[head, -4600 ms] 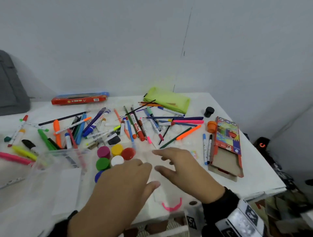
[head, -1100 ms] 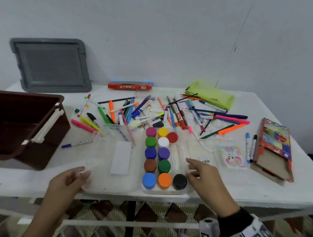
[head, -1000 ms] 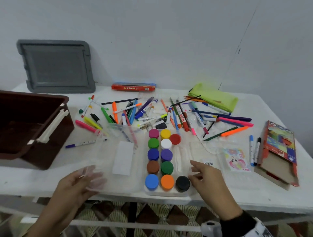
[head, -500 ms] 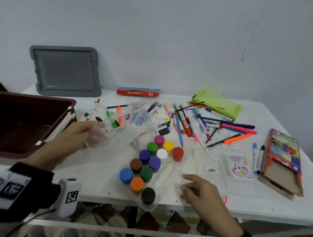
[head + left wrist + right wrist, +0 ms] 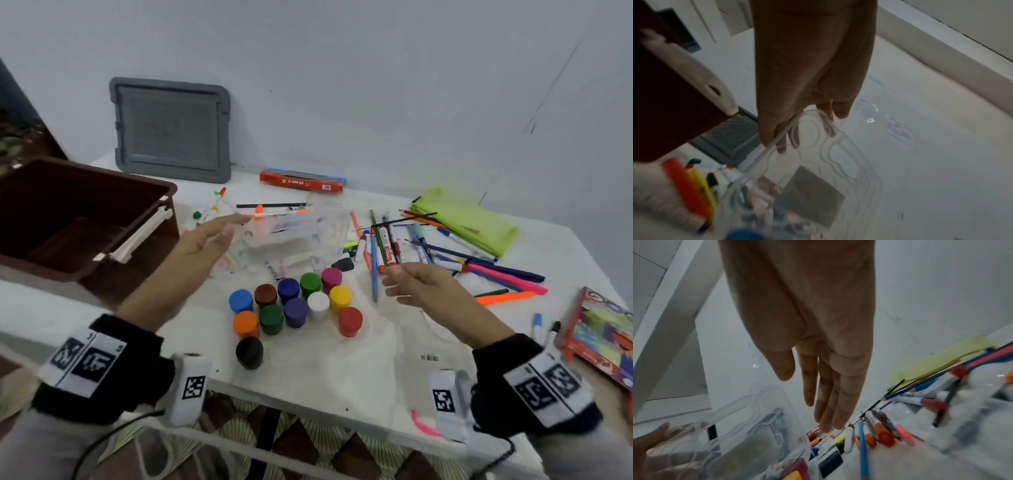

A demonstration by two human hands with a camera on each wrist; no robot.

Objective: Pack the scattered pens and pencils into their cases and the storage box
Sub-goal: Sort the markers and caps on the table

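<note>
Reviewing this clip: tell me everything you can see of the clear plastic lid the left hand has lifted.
The clear plastic lid is a thin, see-through moulded shell with raised curved ridges and a pale rectangular label showing through it. It is held off the table, tilted, above the scattered markers and behind the paint pots. The left hand holds it at one end, fingers lying against its rim, in the left wrist view. The right hand is apart from it, fingers straight, holding nothing. Motion blur hides the label's print.

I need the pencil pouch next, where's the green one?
In the head view the green pouch lies at the table's far right, by the wall, just behind the scattered pens.
</note>
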